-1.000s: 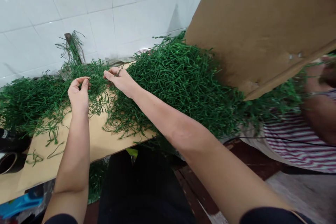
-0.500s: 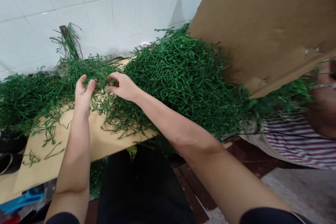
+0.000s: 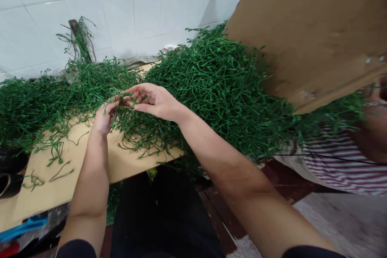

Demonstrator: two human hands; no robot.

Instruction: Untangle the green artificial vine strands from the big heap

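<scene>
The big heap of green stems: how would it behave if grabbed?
The heap of green stems would probably tangle and drag neighbours along, since its thin strands criss-cross. It looks light for its bulk, being loosely piled. Single stems seem bendy: loose strands on the tan board lie curved.

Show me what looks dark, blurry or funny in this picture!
In the head view, a pointed grey shadow lies on the tiled wall, and the cardboard dims toward its upper right corner; in the head view, edges smudge where the left hand meets green strands; also in the head view, the right arm looks stretched toward the lower corner, perhaps from a wide lens.
</scene>
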